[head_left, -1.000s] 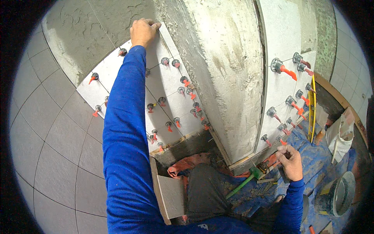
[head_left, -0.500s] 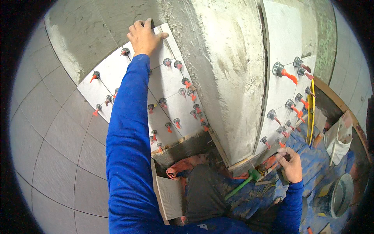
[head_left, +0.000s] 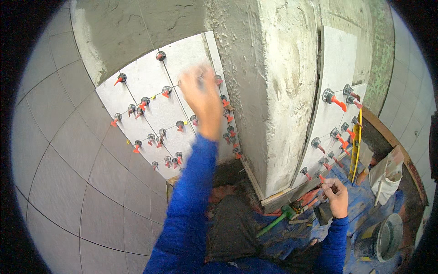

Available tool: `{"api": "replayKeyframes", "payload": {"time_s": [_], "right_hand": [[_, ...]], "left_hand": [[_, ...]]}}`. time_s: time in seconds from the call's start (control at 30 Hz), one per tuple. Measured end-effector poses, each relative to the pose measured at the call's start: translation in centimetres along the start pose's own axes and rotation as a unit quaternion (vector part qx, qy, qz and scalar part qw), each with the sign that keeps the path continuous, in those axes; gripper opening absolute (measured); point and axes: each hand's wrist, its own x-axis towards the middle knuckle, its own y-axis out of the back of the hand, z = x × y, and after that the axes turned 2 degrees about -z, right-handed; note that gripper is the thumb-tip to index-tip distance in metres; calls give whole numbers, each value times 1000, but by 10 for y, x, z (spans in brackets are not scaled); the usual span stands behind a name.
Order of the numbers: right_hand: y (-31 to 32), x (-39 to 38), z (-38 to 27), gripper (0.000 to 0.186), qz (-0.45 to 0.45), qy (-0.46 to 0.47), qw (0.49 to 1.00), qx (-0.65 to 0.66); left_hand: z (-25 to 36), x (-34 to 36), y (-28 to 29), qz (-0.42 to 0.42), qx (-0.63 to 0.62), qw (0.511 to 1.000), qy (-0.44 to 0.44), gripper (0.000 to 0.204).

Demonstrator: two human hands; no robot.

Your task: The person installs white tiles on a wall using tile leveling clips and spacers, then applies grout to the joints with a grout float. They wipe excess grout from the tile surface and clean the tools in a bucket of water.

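My left hand (head_left: pixel 200 102) is blurred by motion in front of the white wall tiles (head_left: pixel 185 55), near their upper right part; what its fingers do cannot be made out. Black tile-levelling clips with red-orange handles (head_left: pixel 161 55) stick out along the tile joints. My right hand (head_left: pixel 336 198) is low on the right, its thumb and fingertips pinched together. Those fingertips lie just under a red-handled levelling clip (head_left: pixel 320 177) on the right strip of white tiles (head_left: pixel 338 59). Whether they touch it, or hold something small, I cannot tell.
A bare cement column (head_left: pixel 283 100) stands between the two tiled faces. Below it lie a green-handled mallet (head_left: pixel 273 224) and other tools on a blue sheet. A dark bucket (head_left: pixel 388 237), a white bag (head_left: pixel 385 176) and a yellow strip (head_left: pixel 356 148) are on the right.
My left hand has left the top edge of the tiles and moved down and right across them. My right hand stays low by the right tiles, still pinched. The view has shifted slightly.
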Motion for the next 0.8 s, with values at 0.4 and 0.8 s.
{"api": "replayKeyframes", "payload": {"time_s": [0.4, 0.8], "right_hand": [[-10, -21, 14, 17, 156, 86, 981, -78], [-112, 4, -43, 23, -48, 299, 905, -299]], "left_hand": [[68, -193, 7, -222, -68, 968, 97, 86], [61, -201, 13, -224, -102, 966, 80, 86]]}}
